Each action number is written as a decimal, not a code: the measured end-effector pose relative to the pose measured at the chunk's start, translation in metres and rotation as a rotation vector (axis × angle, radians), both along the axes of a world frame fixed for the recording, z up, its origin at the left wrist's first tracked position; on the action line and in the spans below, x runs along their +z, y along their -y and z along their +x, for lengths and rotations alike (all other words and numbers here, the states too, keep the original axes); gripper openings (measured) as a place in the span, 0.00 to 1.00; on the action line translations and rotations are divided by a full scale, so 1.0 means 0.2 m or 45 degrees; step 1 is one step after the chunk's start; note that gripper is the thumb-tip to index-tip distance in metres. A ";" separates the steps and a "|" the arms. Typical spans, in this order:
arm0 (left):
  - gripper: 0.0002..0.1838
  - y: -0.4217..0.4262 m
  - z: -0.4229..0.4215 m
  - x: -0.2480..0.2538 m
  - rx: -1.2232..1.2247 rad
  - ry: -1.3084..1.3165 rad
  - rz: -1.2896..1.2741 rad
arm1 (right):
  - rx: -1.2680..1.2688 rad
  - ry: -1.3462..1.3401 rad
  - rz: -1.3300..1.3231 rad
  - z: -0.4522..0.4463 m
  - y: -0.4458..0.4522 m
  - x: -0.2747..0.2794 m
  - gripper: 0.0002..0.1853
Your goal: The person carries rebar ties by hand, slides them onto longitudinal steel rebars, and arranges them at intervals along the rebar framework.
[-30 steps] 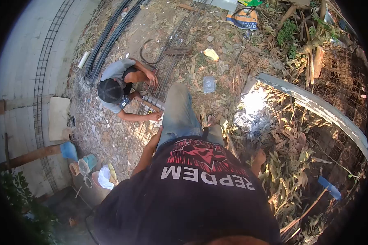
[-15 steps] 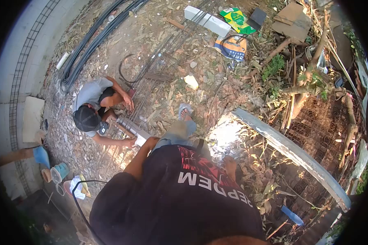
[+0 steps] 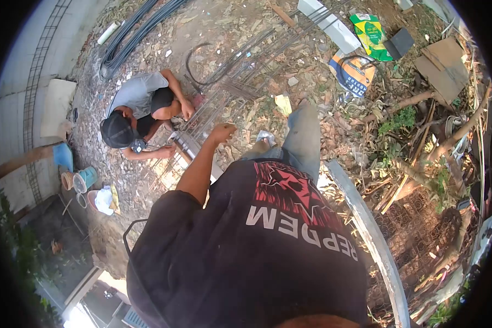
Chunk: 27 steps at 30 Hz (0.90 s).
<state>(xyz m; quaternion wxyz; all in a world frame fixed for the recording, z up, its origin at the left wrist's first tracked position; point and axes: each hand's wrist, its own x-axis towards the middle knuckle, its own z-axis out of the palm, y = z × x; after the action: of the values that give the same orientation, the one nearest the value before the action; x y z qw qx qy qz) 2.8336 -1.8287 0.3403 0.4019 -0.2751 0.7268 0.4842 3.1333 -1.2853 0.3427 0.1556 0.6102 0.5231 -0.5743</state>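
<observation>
My left hand (image 3: pixel 223 133) reaches forward over the ground, fingers loosely bent and apart, with nothing visible in it. Close to its left are thin steel rods (image 3: pixel 205 117) and a long pale grey metal-looking piece (image 3: pixel 187 143), partly covered by my forearm. A crouching co-worker (image 3: pixel 139 93) in a grey shirt and dark cap has one hand (image 3: pixel 187 109) by the rods and the other hand (image 3: pixel 165 152) at the left side of the grey piece. My right hand is out of view.
Bundled black bars (image 3: pixel 112 57) and more rods (image 3: pixel 257 49) lie ahead. A long weathered beam (image 3: pixel 366 224) is to my right, beside rusty springs (image 3: pixel 421 229). Buckets (image 3: pixel 85 179) stand at left. A green-yellow bag (image 3: pixel 370 35) and a blue-orange bag (image 3: pixel 352 74) lie farther off.
My left hand has come off the pale piece near my thigh and moved forward. One leg has stepped forward right, and the view has shifted. The co-worker still crouches there.
</observation>
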 end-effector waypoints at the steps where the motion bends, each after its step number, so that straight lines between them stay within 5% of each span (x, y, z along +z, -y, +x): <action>1: 0.32 -0.05 -0.10 -0.01 0.014 -0.010 0.010 | 0.039 0.016 -0.017 -0.15 -0.01 -0.03 0.21; 9: 0.33 -0.43 -0.74 -0.24 0.181 0.075 -0.058 | 0.409 0.067 -0.007 -1.86 -0.54 -0.10 0.22; 10: 0.33 -0.50 -0.89 -0.01 0.331 0.123 -0.057 | 0.468 0.062 0.043 -2.15 -0.67 -0.05 0.22; 12: 0.28 -0.53 -1.01 -0.02 0.268 -0.139 -0.154 | 0.579 -0.087 0.193 -2.83 -0.80 0.23 0.26; 16: 0.29 -0.57 -1.38 0.34 0.830 -0.201 -0.034 | 0.685 -0.525 0.382 -3.92 -1.06 0.51 0.23; 20: 0.29 -0.54 -1.57 0.32 0.881 -0.186 -0.031 | 0.600 -0.657 0.388 -4.56 -0.93 0.64 0.22; 22: 0.29 -0.53 -1.61 0.22 0.809 -0.110 -0.041 | 0.664 -0.661 0.379 -4.70 -0.69 0.61 0.21; 25: 0.29 -0.57 -1.57 -0.31 0.816 -0.188 0.081 | 0.898 -0.588 0.172 -4.72 -0.22 0.54 0.21; 27: 0.32 -0.56 -1.61 -0.51 0.162 -0.289 -0.203 | 1.232 -0.519 0.013 -4.69 0.09 0.46 0.23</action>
<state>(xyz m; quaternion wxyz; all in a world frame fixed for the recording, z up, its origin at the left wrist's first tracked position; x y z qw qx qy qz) 2.5122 -1.7160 0.2384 0.2625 -0.2950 0.7850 0.4773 2.1952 -1.3030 0.4353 0.2952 0.1753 0.7676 -0.5413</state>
